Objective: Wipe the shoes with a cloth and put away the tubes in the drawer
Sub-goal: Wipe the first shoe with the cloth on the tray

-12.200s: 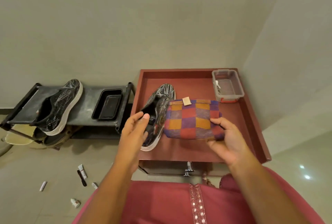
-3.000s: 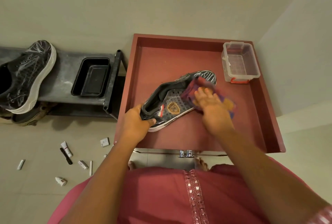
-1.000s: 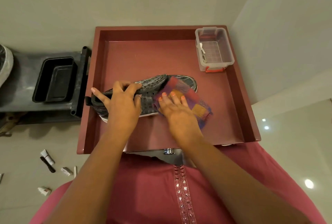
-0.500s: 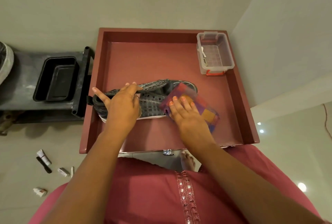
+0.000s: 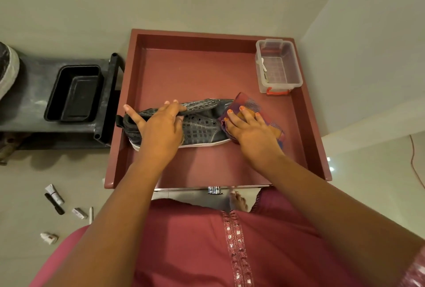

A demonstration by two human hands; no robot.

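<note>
Shoe (image 5: pixel 202 128) on its side on the red tray (image 5: pixel 305 125) — toe hidden under the cloth (image 5: pixel 250 105). Right hand (image 5: pixel 250 132), fingers spread flat, has slid toeward; left hand (image 5: pixel 161 128) grips the collar.

You see two shoes (image 5: pixel 202 125) (image 5: pixel 8 68), one cloth (image 5: pixel 250 105), five tubes (image 5: pixel 54 193) (image 5: pixel 54 204) (image 5: pixel 79 213) (image 5: pixel 91 214) (image 5: pixel 49 237), one clear box (image 5: pixel 279 66), one black tray (image 5: pixel 73 93).

A red tray-top table (image 5: pixel 207 75) carries a shoe (image 5: pixel 202 128) and clear box (image 5: pixel 279 66).
</note>
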